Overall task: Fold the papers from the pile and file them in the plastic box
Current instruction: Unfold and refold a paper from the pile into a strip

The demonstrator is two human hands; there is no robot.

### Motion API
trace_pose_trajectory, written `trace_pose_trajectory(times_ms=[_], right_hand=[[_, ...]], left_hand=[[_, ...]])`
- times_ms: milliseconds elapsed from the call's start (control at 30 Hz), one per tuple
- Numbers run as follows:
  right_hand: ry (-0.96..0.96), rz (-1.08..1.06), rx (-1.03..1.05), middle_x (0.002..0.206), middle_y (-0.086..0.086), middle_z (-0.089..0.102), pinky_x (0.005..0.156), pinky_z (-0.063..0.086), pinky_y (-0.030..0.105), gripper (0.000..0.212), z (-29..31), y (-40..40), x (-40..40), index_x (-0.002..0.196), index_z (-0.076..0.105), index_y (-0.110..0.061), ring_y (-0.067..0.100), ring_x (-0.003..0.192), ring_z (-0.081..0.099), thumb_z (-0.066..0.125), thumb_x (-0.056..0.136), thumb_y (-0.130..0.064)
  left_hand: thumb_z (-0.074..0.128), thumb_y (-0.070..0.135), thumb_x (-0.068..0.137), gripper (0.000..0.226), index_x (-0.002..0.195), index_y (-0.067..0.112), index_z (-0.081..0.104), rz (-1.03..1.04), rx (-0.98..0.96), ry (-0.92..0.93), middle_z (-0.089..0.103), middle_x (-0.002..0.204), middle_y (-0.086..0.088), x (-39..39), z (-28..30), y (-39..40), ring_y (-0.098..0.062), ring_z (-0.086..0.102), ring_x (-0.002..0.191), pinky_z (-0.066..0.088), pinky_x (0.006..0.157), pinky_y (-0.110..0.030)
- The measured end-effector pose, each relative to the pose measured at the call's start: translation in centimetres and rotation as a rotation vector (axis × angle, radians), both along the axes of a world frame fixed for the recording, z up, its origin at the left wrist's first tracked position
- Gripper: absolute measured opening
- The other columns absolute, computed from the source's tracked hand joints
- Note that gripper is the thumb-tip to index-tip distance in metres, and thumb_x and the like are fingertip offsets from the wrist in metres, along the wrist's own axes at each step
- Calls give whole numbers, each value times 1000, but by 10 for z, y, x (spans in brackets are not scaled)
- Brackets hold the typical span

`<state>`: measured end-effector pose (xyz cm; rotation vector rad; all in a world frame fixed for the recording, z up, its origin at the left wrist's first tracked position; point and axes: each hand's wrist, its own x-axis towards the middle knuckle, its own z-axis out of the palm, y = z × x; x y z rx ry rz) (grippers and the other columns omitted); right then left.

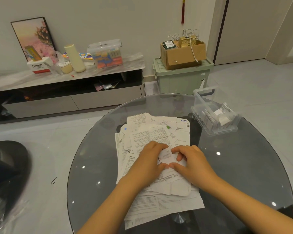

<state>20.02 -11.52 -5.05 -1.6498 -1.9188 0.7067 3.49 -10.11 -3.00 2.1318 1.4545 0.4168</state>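
Left hand (150,159) and right hand (191,162) both pinch a small paper slip (166,156) over the pile (152,132), mid-table. Thin, limp, light; likely creases easily, best held at edges. Plastic box (215,119) sits far right.

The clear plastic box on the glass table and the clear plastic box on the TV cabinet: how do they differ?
The box on the table is open, without a lid, and holds folded white papers. The box on the cabinet has its lid on and holds colourful things. The table box stands nearer to the hands. Both are transparent plastic.
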Motion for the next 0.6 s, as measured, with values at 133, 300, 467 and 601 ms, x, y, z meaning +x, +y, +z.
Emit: trace_pose_trajectory(times_ms=[133, 300, 467, 601], right_hand=[[29, 21, -46, 85, -16, 47, 88, 35, 21, 40, 2, 0, 2, 121, 49, -33, 6, 92, 38, 65, 86, -21], [39, 38, -33, 87, -16, 46, 89, 38, 23, 38, 5, -1, 3, 115, 47, -35, 7, 92, 39, 61, 87, -14], [-4, 60, 93, 90, -18, 45, 86, 35, 21, 27, 4, -5, 5, 92, 49, -38, 6, 93, 38, 66, 84, -19], [19, 89, 179, 90, -20, 47, 87, 32, 20, 19, 7, -5, 5, 96, 65, -35, 3, 94, 38, 71, 80, -28]], left_hand=[[70, 30, 82, 58, 134, 28, 43, 51, 0, 61, 44, 122, 11, -3, -1, 5, -10, 35, 118, 30, 106, -29], [76, 28, 77, 54, 125, 30, 51, 85, -54, 26, 44, 105, 12, -2, 4, 7, -8, 40, 106, 36, 99, -26], [71, 23, 82, 13, 88, 27, 61, 172, -90, -113, 51, 81, 11, 1, 12, 5, -2, 48, 72, 41, 69, -16], [68, 21, 84, 7, 83, 21, 61, 291, -175, -294, 63, 73, 8, 2, 17, 6, -6, 61, 65, 44, 62, -21]])
